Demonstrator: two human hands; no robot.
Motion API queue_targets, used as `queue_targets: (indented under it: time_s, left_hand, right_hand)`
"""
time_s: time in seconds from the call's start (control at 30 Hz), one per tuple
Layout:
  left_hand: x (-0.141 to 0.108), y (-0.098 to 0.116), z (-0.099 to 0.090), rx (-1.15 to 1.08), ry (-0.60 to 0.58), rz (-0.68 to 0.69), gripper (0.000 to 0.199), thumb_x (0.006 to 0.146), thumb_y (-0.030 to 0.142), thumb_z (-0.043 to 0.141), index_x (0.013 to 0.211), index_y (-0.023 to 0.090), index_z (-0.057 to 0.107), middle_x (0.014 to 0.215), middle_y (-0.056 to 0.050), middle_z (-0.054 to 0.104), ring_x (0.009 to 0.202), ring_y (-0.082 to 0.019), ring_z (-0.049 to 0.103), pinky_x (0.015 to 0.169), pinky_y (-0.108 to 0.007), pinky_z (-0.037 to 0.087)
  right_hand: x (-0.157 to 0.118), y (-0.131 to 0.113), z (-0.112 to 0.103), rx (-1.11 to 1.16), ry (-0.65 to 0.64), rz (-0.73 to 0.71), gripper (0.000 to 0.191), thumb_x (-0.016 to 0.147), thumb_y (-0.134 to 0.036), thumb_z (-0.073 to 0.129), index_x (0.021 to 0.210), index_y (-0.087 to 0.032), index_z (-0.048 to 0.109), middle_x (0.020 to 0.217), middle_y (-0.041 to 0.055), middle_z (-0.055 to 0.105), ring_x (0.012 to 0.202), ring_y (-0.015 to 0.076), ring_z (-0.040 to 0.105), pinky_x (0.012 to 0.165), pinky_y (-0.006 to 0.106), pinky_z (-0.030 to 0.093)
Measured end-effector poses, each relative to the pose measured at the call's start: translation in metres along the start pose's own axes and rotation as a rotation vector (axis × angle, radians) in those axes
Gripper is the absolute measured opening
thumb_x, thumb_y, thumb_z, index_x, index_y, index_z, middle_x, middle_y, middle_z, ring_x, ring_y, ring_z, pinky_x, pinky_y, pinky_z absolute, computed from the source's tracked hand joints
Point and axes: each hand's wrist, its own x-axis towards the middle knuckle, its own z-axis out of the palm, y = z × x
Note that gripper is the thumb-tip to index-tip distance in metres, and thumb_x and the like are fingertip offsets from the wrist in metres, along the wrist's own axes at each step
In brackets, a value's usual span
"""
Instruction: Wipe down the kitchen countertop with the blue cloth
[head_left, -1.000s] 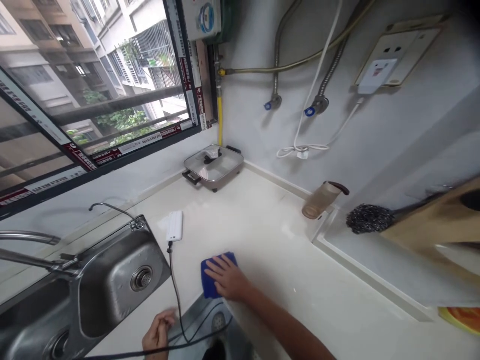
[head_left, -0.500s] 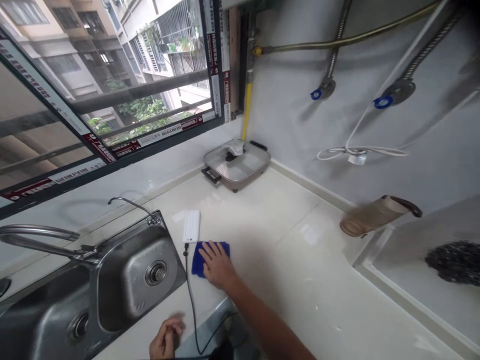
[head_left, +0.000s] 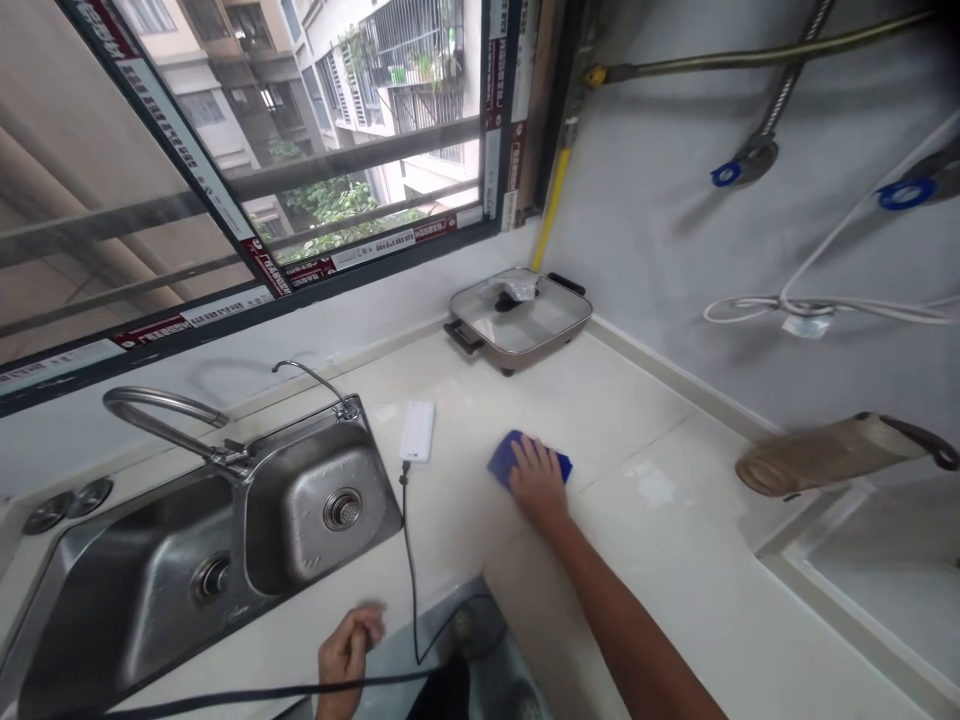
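Under my right hand (head_left: pixel 540 487) lies a folded blue cloth (head_left: pixel 504 458), pressed flat on the pale countertop (head_left: pixel 465 500); the fingers are spread over it. My left hand (head_left: pixel 351 645) is held at the counter's front edge with its fingers curled in, and whatever it may hold is hidden. A white power bank (head_left: pixel 417 431) rests between the sink and the cloth, with a black cable (head_left: pixel 409 560) plugged into its near end and hanging over the edge.
A double steel sink (head_left: pixel 307 510) with a curved tap (head_left: pixel 169 420) fills the left. An electric pan with a glass lid (head_left: pixel 517 325) stands in the back corner. A brown cylindrical bag (head_left: pixel 817 458) lies by the right wall.
My right hand and the blue cloth have slid right, away from the power bank. The camera view has turned left. My left hand stays curled near the edge.
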Motion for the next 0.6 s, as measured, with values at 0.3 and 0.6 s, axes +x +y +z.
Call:
queue_targets:
  time_s: [0.3, 0.6]
  left_hand:
    - [0.056, 0.027, -0.001, 0.088, -0.089, 0.245, 0.039, 0.088, 0.044, 0.04, 0.08, 0.021, 0.069, 0.063, -0.003, 0.068, 0.063, -0.019, 0.067, 0.065, -0.029, 0.056]
    - [0.117, 0.113, 0.099, 0.033, -0.599, 0.608, 0.036, 0.092, 0.031, 0.038, 0.098, 0.022, 0.072, 0.081, -0.004, 0.075, 0.079, -0.018, 0.071, 0.079, -0.03, 0.059]
  right_hand:
    - [-0.102, 0.062, -0.021, -0.129, 0.116, 0.164, 0.057, 0.095, -0.027, 0.031, 0.149, -0.015, 0.041, 0.159, 0.0094, 0.036, 0.148, 0.0279, 0.027, 0.12, 0.052, 0.021]
    - [-0.181, 0.035, -0.01, -0.039, 0.205, 0.243, 0.059, 0.092, -0.024, 0.038, 0.151, -0.021, 0.04, 0.16, 0.0068, 0.033, 0.149, 0.0307, 0.028, 0.122, 0.057, 0.021]
